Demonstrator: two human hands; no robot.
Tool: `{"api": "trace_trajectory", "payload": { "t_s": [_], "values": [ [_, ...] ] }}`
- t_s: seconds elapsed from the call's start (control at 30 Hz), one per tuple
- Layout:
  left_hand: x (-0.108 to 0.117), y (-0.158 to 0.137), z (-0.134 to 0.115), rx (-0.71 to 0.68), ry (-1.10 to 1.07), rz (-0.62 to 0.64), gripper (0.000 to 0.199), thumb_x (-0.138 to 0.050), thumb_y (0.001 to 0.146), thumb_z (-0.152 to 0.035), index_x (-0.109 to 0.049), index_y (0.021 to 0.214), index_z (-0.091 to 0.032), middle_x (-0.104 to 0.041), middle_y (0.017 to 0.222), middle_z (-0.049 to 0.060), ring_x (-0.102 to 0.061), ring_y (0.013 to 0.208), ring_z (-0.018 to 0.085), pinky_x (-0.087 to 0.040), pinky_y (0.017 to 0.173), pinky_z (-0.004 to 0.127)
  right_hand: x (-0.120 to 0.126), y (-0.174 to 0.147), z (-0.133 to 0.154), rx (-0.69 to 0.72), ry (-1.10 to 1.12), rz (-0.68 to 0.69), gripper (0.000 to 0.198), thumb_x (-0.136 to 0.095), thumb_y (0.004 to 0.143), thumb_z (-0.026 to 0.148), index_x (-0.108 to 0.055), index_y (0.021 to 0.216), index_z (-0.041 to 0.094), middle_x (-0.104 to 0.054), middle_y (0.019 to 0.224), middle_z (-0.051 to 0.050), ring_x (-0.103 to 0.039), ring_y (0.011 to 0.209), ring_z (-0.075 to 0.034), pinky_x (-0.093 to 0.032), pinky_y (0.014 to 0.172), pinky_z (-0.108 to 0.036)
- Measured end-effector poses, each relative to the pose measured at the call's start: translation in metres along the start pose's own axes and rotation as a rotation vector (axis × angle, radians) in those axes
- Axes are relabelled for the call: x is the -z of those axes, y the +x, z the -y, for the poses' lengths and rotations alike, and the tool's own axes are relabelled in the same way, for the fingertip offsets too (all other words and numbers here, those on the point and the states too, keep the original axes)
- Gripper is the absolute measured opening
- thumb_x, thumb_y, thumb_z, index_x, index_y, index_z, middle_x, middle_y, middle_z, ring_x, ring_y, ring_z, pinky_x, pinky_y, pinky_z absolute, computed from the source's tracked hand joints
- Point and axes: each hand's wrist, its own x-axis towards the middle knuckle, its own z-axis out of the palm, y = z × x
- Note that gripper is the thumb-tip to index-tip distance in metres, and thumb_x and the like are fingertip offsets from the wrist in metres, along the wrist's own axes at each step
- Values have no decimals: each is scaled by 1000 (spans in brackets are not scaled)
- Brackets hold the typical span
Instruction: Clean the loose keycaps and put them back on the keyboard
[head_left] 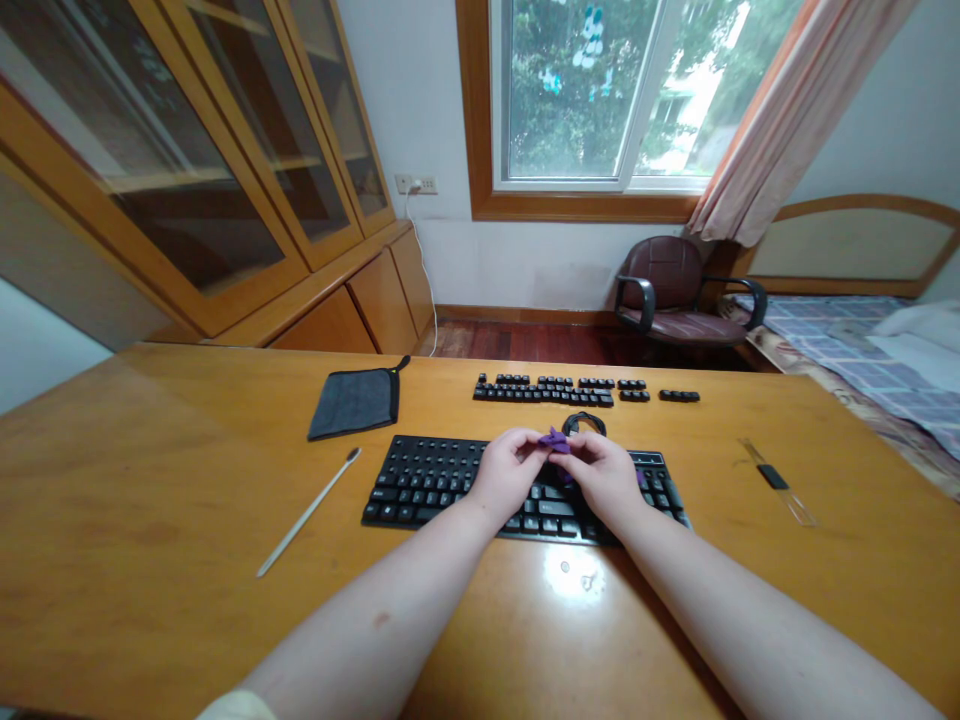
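Note:
Both of my hands are over a black keyboard (427, 485) on the wooden desk. Between their fingertips is a small crumpled purple cloth (555, 440). My left hand (512, 468) pinches its left side and my right hand (606, 475) pinches its right side. More purple shows below the fingers and just right of my right hand. Whatever the folds may cover is hidden. At the keyboard's upper left, several keys are off and small stems show. Loose black keycaps (544, 392) stand in rows behind the keyboard. A coiled black cable (585, 424) lies just beyond my hands.
A dark grey cloth (354, 402) and a long white-handled brush (309, 512) lie on the left of the desk (150, 500). On the right is a wire keycap puller (776, 480) with a black grip. Beyond the desk stand a chair (670, 285) and a bed.

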Motion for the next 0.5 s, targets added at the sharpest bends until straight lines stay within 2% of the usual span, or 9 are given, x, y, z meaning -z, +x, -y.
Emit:
{"api": "trace_trajectory", "payload": {
  "t_s": [0.23, 0.5],
  "values": [
    [0, 0, 2, -9, 24, 8, 11, -57, 78, -24, -63, 82, -15, -66, 84, 6, -62, 81, 17, -49, 78, 30, -1, 0, -2, -29, 8, -45, 26, -74, 58, 39, -63, 68, 17, -64, 63, -2, -56, 55, -15, -47, 56, -28],
    [0, 0, 1, 9, 46, 3, 13, -56, 79, -27, -62, 82, -15, -66, 84, 6, -62, 80, 17, -49, 78, 30, 1, -2, 6, -25, -79, -75, 27, -74, 58, 39, -59, 62, 17, -62, 58, -1, -54, 54, -14, -45, 54, -27]
  ]
}}
